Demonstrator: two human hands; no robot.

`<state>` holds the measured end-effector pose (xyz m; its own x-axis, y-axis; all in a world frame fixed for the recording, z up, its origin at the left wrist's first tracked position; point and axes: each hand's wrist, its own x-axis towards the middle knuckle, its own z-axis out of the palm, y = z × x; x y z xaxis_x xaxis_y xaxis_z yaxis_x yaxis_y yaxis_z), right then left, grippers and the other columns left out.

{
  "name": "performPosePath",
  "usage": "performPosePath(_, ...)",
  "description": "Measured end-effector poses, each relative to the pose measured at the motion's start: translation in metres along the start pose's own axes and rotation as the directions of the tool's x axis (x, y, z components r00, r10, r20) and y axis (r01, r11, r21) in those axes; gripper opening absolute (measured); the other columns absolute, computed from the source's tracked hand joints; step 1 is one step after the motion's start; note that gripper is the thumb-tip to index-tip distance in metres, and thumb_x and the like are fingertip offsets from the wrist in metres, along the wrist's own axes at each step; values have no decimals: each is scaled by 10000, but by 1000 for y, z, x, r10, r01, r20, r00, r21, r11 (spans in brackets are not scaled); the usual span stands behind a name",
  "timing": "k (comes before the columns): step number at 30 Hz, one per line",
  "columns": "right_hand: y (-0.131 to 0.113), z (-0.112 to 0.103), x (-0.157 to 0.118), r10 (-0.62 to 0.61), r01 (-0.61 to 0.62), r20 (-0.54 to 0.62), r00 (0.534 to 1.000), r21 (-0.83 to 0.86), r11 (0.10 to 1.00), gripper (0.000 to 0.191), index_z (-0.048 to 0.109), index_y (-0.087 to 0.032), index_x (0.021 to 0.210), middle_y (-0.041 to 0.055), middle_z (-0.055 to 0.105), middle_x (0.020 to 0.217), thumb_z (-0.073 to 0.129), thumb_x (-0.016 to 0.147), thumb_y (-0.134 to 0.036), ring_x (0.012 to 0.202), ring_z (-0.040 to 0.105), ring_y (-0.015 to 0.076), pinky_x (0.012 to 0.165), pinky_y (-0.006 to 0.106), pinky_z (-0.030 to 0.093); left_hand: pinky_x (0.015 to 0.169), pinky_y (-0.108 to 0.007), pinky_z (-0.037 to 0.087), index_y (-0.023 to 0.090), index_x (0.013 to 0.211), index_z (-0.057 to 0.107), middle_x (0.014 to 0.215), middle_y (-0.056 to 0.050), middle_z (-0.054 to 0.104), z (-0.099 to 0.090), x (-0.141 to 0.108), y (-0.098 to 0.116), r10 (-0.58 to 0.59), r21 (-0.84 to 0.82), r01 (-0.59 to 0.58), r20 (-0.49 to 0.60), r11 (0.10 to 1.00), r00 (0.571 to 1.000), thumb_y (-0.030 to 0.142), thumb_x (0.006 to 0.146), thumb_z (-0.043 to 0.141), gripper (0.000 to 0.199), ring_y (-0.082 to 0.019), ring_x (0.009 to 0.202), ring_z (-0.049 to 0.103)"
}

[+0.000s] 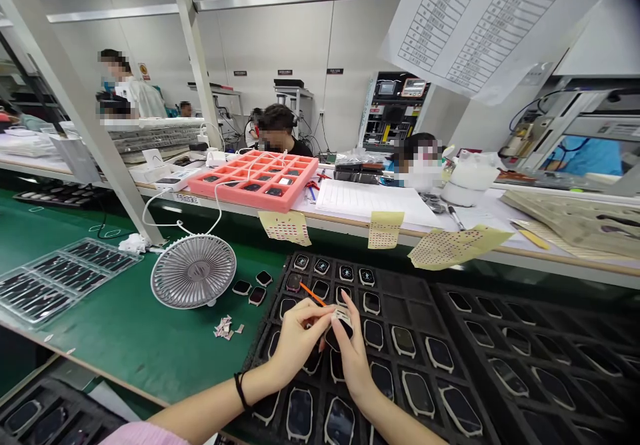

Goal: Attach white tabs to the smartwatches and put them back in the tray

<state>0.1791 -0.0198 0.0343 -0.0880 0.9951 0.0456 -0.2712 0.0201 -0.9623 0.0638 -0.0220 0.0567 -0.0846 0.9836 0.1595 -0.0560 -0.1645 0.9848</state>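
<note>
Over a black foam tray [395, 285] of watch bodies, both of my hands meet around one watch [339, 337]. My left hand [300, 332], with a black band at the wrist, is pinched at the watch's upper left edge. An orange stick [313, 293] points up and left from beside those fingers. My right hand [353, 352] holds the watch from the right, thumb along its near face. Several watches in the tray's back row have lit screens; those in nearer rows are dark. What my left fingertips pinch is too small to tell.
A round grey fan [194, 272] stands left of the tray, near three loose watches [257, 296] and small paper pieces [227, 328]. A second black tray [505, 312] lies right. The shelf behind holds a pink foam tray [295, 202]. People sit beyond it.
</note>
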Motion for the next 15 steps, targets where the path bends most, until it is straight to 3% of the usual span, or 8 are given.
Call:
performPosePath(3,-1,1,-2,-3,3,7,1000,10,1000,662,370,-276,1374,51,591,1204,614,812,-526,1146,531,239,1005,369,406,393,-212,410,174,878,765,737,-8,499,1,-2,0,7,32,-7,1,999,1000,486,760,665,349,-82,486,477)
performPosePath(6,1,0,0,71,-70,-31,997,40,997,668,381,-299,1370,46,562,1270,614,798,-552,1172,515,247,981,379,427,424,-218,393,184,974,749,772,-10,506,4,-5,-2,-2,54,1,20,999,1000,493,802,619,378,-73,488,459)
performPosePath(9,6,-4,6,115,-108,-86,990,78,991,621,438,-337,1334,15,492,1369,620,785,-563,1241,459,250,1004,382,405,428,-202,327,184,1233,625,625,29,475,2,-8,-4,-57,68,46,159,997,986,493,866,543,487,-68,463,374)
performPosePath(10,7,-5,8,112,-103,-96,989,87,991,612,447,-340,1329,12,495,1366,620,785,-561,1249,451,247,1018,382,390,408,-190,282,181,1344,517,547,60,430,0,-9,-4,-101,67,87,252,994,963,487,875,535,560,-63,434,319)
performPosePath(12,9,-6,9,96,-88,-96,991,88,992,609,437,-333,1344,22,548,1303,609,801,-549,1230,469,241,1034,389,370,376,-174,186,179,1481,243,443,120,333,-8,-11,-3,-192,78,176,453,981,871,463,867,568,751,-53,382,215)
performPosePath(15,8,-4,8,52,-47,-78,996,66,997,617,421,-304,1367,36,613,1197,599,820,-526,1156,523,235,1031,391,366,366,-155,182,195,1496,-15,413,146,348,-22,-13,-2,-258,97,257,636,962,728,430,839,630,950,-47,350,227)
